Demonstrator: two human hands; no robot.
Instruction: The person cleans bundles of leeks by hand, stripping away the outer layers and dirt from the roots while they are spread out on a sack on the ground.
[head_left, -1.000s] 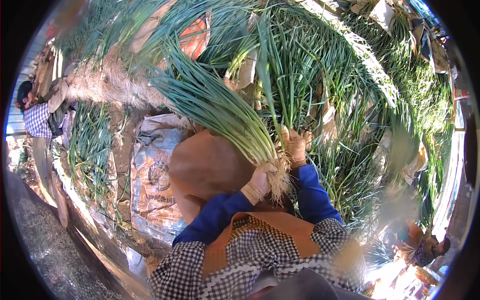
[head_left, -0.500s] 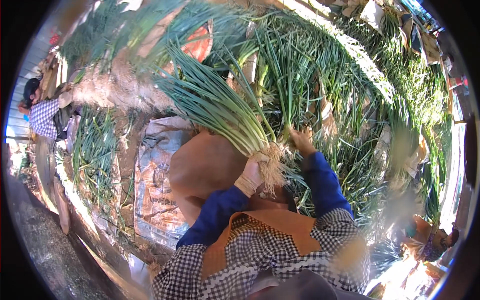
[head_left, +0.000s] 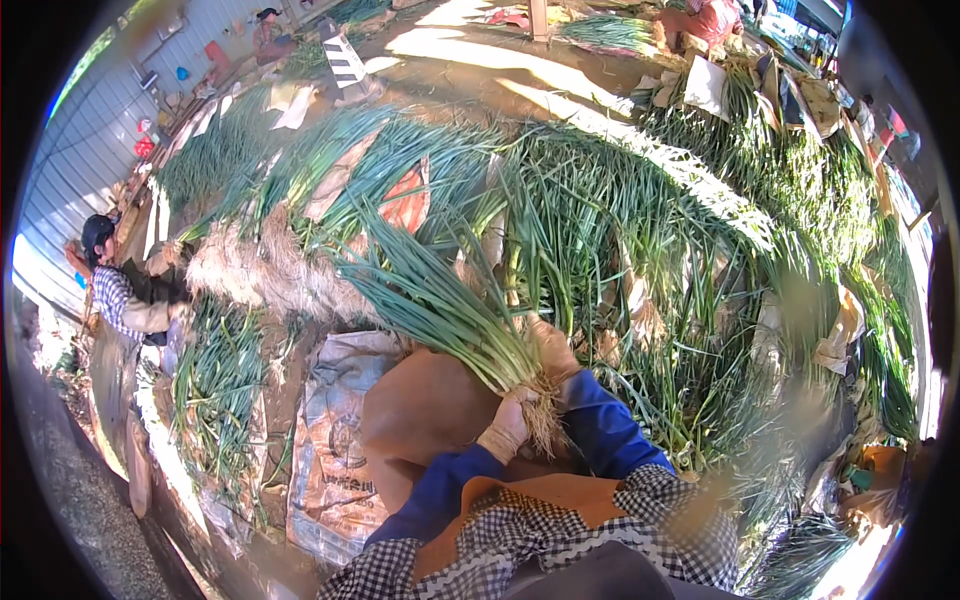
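Observation:
My left hand [head_left: 508, 424] is closed around the root end of a bunch of green onions [head_left: 455, 325]. Their green leaves fan out to the upper left, and pale stringy roots [head_left: 545, 425] hang beside my fingers. My right hand [head_left: 553, 352] is bent around the pale stalks on the bunch's right side, just above the roots; its fingertips are partly hidden. To the right and beyond lies a broad heap of loose green onions [head_left: 590, 215].
A printed sack [head_left: 335, 450] lies left of my knee [head_left: 425, 405]. More green onions with roots [head_left: 265, 265] are laid out farther left, where another person [head_left: 120, 285] works. A striped cone [head_left: 343, 65] stands at the back.
My right hand has moved from the heap to the bunch's stalks. My left hand still grips the root end. The view has tilted up, showing more of the far floor.

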